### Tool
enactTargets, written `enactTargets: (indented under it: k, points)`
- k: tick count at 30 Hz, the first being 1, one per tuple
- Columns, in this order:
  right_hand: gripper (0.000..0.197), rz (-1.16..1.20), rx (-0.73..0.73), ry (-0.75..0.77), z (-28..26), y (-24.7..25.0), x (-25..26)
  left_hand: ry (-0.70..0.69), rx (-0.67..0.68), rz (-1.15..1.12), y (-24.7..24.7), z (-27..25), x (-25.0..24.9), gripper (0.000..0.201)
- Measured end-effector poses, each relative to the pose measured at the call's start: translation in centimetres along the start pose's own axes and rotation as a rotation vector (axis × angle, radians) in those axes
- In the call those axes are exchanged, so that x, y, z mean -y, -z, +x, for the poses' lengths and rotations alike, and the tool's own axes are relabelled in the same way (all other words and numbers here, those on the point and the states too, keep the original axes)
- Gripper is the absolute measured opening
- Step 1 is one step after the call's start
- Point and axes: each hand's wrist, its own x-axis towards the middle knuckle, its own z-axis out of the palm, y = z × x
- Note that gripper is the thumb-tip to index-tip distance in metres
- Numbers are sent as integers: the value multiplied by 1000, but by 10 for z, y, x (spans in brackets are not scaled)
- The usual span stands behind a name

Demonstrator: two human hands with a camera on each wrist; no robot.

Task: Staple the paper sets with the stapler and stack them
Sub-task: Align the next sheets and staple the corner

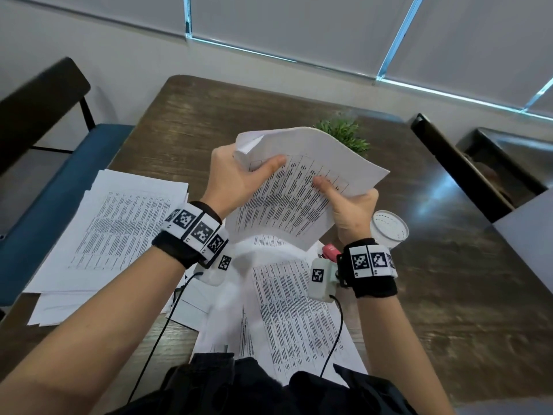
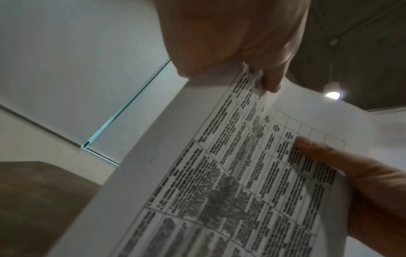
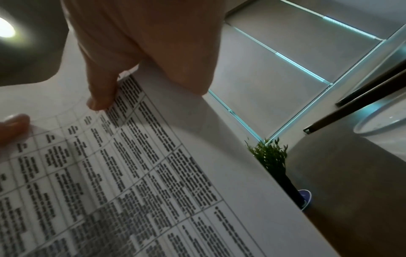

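Observation:
Both hands hold one set of printed sheets [image 1: 293, 193] up in the air above the table. My left hand [image 1: 239, 175] grips its left edge, thumb on the printed face. My right hand [image 1: 350, 205] grips the right edge, thumb pressed on the table of text. In the left wrist view the paper set [image 2: 230, 173] fills the frame with the left thumb [image 2: 272, 83] on it. The right wrist view shows the same paper set [image 3: 131, 173] under the right thumb [image 3: 103, 93]. A pink stapler [image 1: 329, 251] peeks out below the sheets, mostly hidden.
More printed sheets lie on the wooden table [image 1: 449, 265]: one pile at the left [image 1: 113, 235], loose ones in front of me [image 1: 293, 319]. A clear glass [image 1: 389, 230] stands by my right wrist. A small green plant [image 1: 344, 136] sits behind the paper. Chairs flank the table.

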Motion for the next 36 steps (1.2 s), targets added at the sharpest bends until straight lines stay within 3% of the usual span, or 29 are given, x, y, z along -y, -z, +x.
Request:
enactTargets:
  k: [3, 7, 9, 11, 14, 16, 20, 24, 25, 28, 29, 32, 34, 36]
  points:
    - [23, -52, 7, -7, 3, 5, -12, 46, 12, 25, 0, -1, 14, 27]
    - [30, -220, 44, -109, -7, 17, -49, 255, 65, 12, 1, -13, 47, 25]
    - [25, -292, 52, -121, -14, 21, -64, 283, 68, 19, -1, -21, 56, 18]
    - [30, -338, 38, -130, -18, 24, -72, 289, 66, 42, -1, -25, 66, 24]
    - [21, -313, 29, -167, -18, 23, -70, 325, 69, 12, 0, -21, 69, 26]
    - [22, -291, 68, -209, -16, 23, -64, 318, 30, -17, 1, -11, 64, 19]
    - [28, -369, 137, -268, -21, 28, -68, 179, -103, -16, 6, 17, 57, 4]
    - [24, -288, 144, -401, -33, 27, -70, 168, -119, 6, 9, 21, 71, 12]
    - [27, -256, 138, -440, -36, 26, -71, 190, -134, 6, 9, 19, 75, 16]
    - [67, -274, 133, -528, -39, 32, -79, 245, -160, 19, 11, 12, 85, 23]
    - [70, -327, 138, -532, -39, 34, -83, 253, -158, 20, 12, 11, 87, 24]
    - [76, -640, 35, -352, -33, 35, -82, 254, -117, 46, 13, 4, 88, 27]
    - [76, -807, -75, 1, -26, 32, -75, 231, -70, 73, 10, -3, 85, 27]
    - [50, -915, -52, 380, -16, 20, -64, 192, -8, 98, 5, -9, 83, 25]
